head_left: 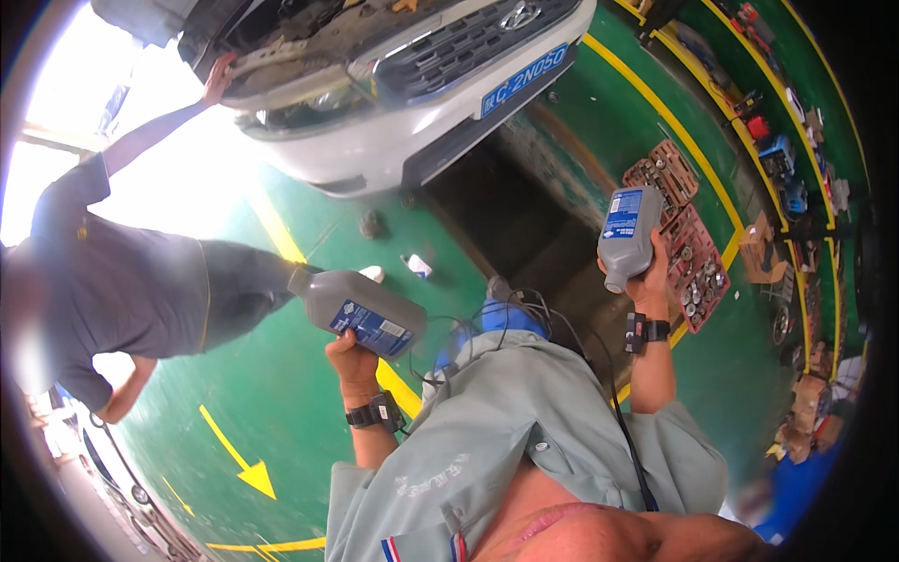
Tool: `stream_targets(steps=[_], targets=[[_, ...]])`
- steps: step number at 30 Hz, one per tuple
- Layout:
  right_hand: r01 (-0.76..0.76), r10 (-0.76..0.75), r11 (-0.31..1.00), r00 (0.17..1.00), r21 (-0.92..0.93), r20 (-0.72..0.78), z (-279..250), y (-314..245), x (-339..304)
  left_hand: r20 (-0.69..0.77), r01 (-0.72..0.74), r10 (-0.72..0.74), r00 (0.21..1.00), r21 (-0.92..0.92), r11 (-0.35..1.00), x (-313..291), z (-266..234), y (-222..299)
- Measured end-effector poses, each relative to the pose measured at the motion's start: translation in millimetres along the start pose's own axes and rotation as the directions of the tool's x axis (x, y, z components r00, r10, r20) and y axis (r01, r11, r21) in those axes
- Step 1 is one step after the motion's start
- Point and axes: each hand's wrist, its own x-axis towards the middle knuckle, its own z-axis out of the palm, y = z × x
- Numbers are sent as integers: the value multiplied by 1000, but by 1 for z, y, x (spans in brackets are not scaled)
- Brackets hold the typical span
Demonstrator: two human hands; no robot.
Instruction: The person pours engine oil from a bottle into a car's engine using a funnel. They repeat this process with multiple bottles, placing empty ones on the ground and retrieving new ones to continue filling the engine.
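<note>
Nearest: grey-green shirt (pixel 496 393). In front of the car (pixel 365 145), the left hand (pixel 354 365) grips one grey bottle (pixel 367 314), long axis slanting, neck toward the co-worker (pixel 140 272); the right hand (pixel 650 279) grips a second grey bottle (pixel 627 227), neck pointing away from the car. Count: two bottles, one car, one co-worker.

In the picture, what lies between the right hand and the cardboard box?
The head view shows an open reddish tool case, then a yellow floor line, between the right hand and the cardboard box.
</note>
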Motion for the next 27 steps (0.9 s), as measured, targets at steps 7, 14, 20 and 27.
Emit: stream_targets(steps=[7,14,20,27], targets=[[112,-141,974,980,-199,-141,12,-15,12,75,-9,9,997,6,1000,33,35,10],[330,-291,678,941,-657,173,123,-55,48,147,59,-59,987,4,998,47,47,16],[452,-427,-43,798,-891,426,260,-78,130,134,103,-107,985,35,994,80,60,25],[317,-359,-451,791,-834,495,393,-66,264,106,92,-98,990,57,994,80,55,41]])
